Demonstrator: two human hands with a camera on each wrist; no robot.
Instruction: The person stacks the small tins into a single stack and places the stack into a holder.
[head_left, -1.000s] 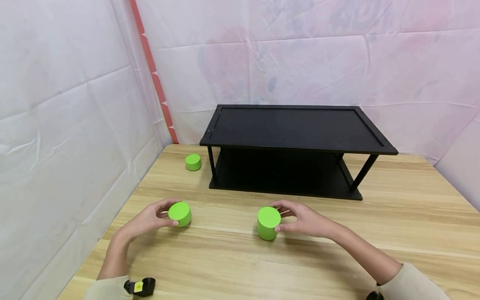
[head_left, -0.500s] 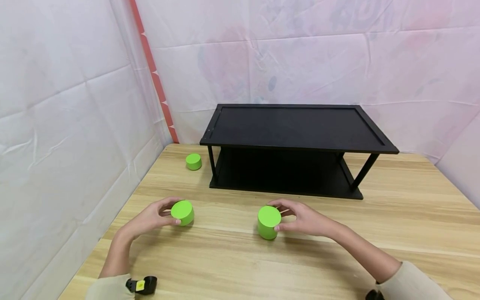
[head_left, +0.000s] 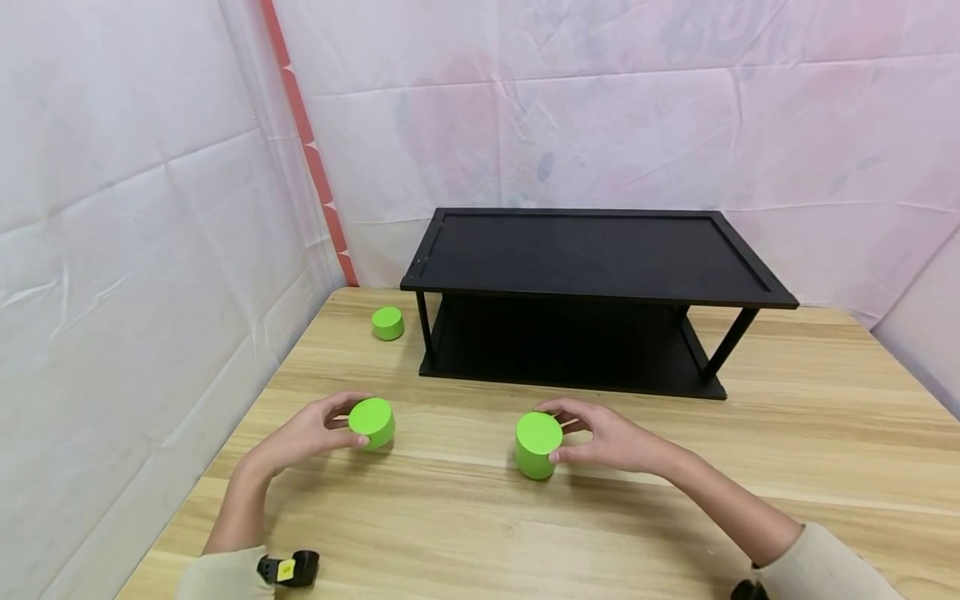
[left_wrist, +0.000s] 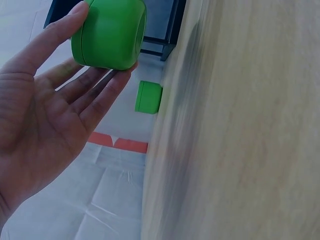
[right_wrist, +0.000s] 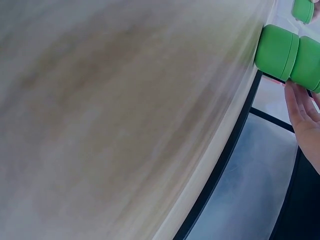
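My left hand [head_left: 303, 435] grips a squat green round box [head_left: 372, 423] between thumb and fingers. In the left wrist view this box [left_wrist: 112, 35] shows a lid seam and is tilted, held above the tabletop. Right of it, my right hand [head_left: 611, 440] has its thumb and fingers about the upper part of a green stack [head_left: 536, 454]. The right wrist view reveals two such boxes there, a lower box [right_wrist: 276, 51] on the table and an upper box [right_wrist: 306, 62] at my fingertips. A further green round box [head_left: 387, 323] stands at the table's back left.
A black two-tier shelf [head_left: 600, 254] stands at the back of the wooden table [head_left: 465, 533], its lower board [head_left: 555, 342] under the top one. White cloth walls [head_left: 150, 250] close off the left side and the back.
My left hand has moved steadily to the right and slightly away from me, carrying its green round box nearer the stack. The right hand stays almost still on the stack.
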